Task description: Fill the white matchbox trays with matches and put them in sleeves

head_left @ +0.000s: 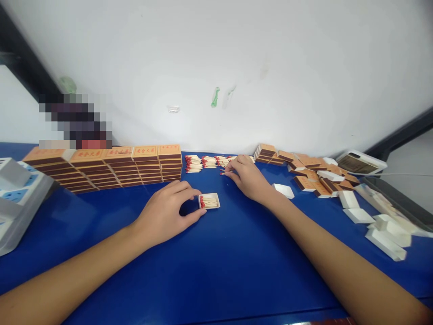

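A small white matchbox tray [209, 201] with red-tipped matches in it lies on the blue table [216, 266]. My left hand [167, 212] pinches its left end between thumb and fingers. My right hand [246, 177] reaches further back, fingers closed on a few matches [223, 172] at the edge of the loose match piles [206, 162] by the wall.
Stacked orange matchboxes [111, 168] line the back left. A loose heap of orange sleeves [304, 169] and empty white trays [358, 215] spreads across the right. A white power strip [16, 198] sits at far left, a device with a cable [360, 162] at back right.
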The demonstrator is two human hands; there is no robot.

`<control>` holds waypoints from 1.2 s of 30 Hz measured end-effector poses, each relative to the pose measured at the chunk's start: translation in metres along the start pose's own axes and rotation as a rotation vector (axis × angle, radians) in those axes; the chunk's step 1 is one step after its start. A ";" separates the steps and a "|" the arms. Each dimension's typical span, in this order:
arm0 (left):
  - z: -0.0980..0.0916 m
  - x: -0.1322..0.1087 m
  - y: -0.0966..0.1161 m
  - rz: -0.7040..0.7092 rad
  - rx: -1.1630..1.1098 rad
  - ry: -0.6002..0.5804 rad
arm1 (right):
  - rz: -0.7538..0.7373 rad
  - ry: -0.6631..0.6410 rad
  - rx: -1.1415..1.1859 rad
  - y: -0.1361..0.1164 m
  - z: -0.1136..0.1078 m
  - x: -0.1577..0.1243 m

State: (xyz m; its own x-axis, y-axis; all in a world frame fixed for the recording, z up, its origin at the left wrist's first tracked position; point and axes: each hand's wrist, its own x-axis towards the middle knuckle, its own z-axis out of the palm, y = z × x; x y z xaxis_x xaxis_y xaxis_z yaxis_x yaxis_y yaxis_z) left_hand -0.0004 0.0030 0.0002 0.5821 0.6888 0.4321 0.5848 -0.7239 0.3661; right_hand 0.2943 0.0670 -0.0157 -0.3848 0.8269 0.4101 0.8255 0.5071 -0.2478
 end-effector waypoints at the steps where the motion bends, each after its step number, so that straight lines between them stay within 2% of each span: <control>1: 0.000 0.000 0.000 0.002 0.000 -0.001 | 0.006 -0.004 -0.001 0.001 0.000 0.000; 6: 0.000 0.001 0.000 0.003 0.003 0.001 | -0.006 -0.036 0.018 -0.009 -0.009 -0.006; 12: 0.000 0.002 0.000 0.004 0.014 0.007 | -0.040 -0.075 0.228 -0.066 -0.031 -0.025; 17: 0.001 0.000 -0.001 0.008 0.022 0.011 | -0.081 -0.103 0.127 -0.098 -0.023 -0.031; 22: 0.000 -0.001 0.000 0.012 0.006 0.003 | -0.082 -0.122 0.108 -0.099 -0.016 -0.028; 31: 0.001 0.001 0.001 0.002 0.008 -0.002 | -0.120 -0.059 0.195 -0.096 -0.031 -0.030; 34: 0.001 0.001 0.001 0.009 -0.006 0.001 | -0.135 -0.034 0.219 -0.086 -0.034 -0.028; 36: 0.000 0.001 0.000 0.011 -0.009 0.003 | -0.116 0.035 0.193 -0.072 -0.037 -0.026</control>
State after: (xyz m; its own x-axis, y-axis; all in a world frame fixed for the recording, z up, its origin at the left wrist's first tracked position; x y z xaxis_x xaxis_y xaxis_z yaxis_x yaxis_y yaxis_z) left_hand 0.0003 0.0031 0.0004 0.5869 0.6807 0.4384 0.5730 -0.7317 0.3691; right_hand 0.2604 0.0005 0.0238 -0.4553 0.7529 0.4752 0.6811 0.6383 -0.3587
